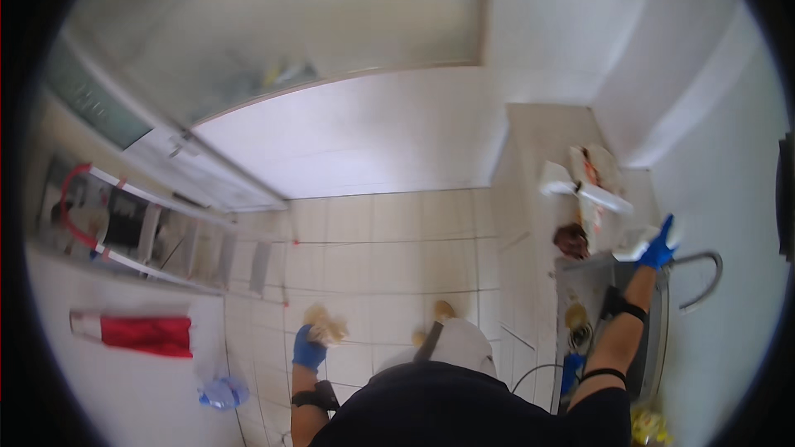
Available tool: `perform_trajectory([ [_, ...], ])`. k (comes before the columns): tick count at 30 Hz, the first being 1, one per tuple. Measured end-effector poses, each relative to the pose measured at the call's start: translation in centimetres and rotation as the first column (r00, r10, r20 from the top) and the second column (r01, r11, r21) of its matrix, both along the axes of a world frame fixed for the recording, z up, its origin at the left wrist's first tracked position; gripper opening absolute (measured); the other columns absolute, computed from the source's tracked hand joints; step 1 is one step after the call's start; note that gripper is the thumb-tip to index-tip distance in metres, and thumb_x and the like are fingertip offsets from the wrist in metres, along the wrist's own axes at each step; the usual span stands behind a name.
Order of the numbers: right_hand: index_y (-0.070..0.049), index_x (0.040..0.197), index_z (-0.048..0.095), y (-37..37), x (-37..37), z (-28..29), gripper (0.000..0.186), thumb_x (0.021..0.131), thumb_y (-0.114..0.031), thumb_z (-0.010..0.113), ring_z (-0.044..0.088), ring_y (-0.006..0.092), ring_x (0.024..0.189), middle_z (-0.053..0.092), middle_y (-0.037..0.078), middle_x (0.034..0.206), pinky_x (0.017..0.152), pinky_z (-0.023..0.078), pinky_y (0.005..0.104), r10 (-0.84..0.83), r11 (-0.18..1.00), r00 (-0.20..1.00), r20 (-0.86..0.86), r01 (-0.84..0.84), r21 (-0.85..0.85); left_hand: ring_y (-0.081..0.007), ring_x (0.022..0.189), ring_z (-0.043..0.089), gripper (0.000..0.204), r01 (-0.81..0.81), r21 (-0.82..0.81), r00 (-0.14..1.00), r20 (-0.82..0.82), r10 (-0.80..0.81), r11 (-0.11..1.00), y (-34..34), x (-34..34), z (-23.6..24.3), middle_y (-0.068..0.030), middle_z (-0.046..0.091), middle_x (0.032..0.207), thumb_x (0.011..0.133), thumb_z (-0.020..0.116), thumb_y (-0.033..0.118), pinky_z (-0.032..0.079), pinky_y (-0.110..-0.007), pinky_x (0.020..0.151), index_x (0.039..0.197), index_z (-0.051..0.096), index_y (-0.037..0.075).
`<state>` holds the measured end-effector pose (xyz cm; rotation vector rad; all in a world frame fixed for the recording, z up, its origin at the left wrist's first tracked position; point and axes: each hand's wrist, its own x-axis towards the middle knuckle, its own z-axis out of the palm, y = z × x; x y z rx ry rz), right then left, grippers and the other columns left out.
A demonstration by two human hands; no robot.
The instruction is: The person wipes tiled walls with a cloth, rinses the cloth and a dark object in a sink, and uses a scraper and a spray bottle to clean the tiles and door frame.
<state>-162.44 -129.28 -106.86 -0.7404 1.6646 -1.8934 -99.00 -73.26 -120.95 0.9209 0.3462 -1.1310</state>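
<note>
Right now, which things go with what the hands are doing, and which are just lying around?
At the hands:
left hand, gripping a crumpled beige cloth
right hand, at a white item near the tap; grip unclear

Seemingly just around:
stepladder
red item
blue plastic item

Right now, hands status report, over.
Left hand: holding crumpled beige cloth, blurred. Right hand: at white item, grip unclear. Curved faucet close beside right hand.
</note>
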Motion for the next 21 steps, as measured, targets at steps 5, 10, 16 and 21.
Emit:
perform_trajectory([
  [5,0.002,0.111,0.057,-6.7,-8.6,-9.0,0.04,0.086,-0.029,0.061,0.052,0.0151,0.084,0.058,0.005,0.097,0.081,0.044,0.0302,0.244,0.967,0.945,-0.218,-0.22,0.131,-0.0191,0.089,0.055,0.033,0.066,0.099,0.93,0.356,-0.097,0.993,-2.0,-2.6,1.7,-0.0097,0.057,0.101,0.096,0.035,0.023,0.047,-0.028,0.08,0.119,0.044,0.001],
  [10,0.004,0.125,0.043,-2.8,-2.6,-8.2,0.057,0.084,-0.029,0.063,0.049,0.0233,0.108,0.047,0.018,0.124,0.093,0.04,0.0362,0.109,0.991,0.951,-0.29,-0.082,0.104,-0.0253,0.114,0.048,0.044,-0.07,-0.139,0.988,0.128,0.088,0.988,1.0,-5.7,3.4,-0.0126,0.048,0.125,0.095,0.039,0.028,0.037,-0.039,0.101,0.13,0.036,0.001],
  [16,0.002,0.127,0.038,5.9,12.4,-6.3,0.054,0.085,-0.021,0.062,0.051,0.0224,0.092,0.049,0.017,0.108,0.076,0.048,0.0386,0.182,0.954,0.858,-0.48,-0.272,-0.124,-0.025,0.111,0.051,0.043,0.067,0.067,0.877,0.472,-0.09,0.996,-3.8,-8.8,4.1,-0.0126,0.051,0.121,0.093,0.045,0.027,0.041,-0.038,0.098,0.127,0.039,0.002],
  [21,-0.011,0.133,0.038,16.1,32.5,-2.0,0.048,0.087,-0.004,0.049,0.047,0.0116,0.101,0.049,0.003,0.115,0.086,0.039,0.0254,0.986,0.11,0.079,-0.149,-0.971,0.212,-0.0188,0.098,0.057,0.039,0.285,0.094,0.876,0.379,-0.3,0.954,-12.7,-8.7,5.1,-0.0097,0.057,0.111,0.091,0.051,0.027,0.048,-0.031,0.084,0.121,0.046,0.003],
])
